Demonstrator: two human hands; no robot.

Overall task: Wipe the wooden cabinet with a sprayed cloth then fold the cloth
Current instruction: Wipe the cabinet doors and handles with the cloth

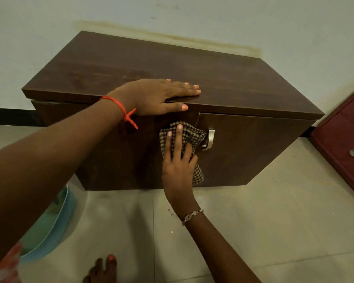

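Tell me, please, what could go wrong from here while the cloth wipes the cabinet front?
1. The right hand presses the cloth right beside the metal handle; a fold may catch on it.
2. The left hand rests on the cabinet top, thumb over the front edge near the door; it might get pinched if that door swings.
3. The blue basin lies near the foot; a step could knock it.

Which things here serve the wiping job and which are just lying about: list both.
Job: wooden cabinet; checked cloth; right hand pressing it to the cabinet front; left hand flat on top.
Lying about: blue-green basin at lower left; red-brown furniture at right.
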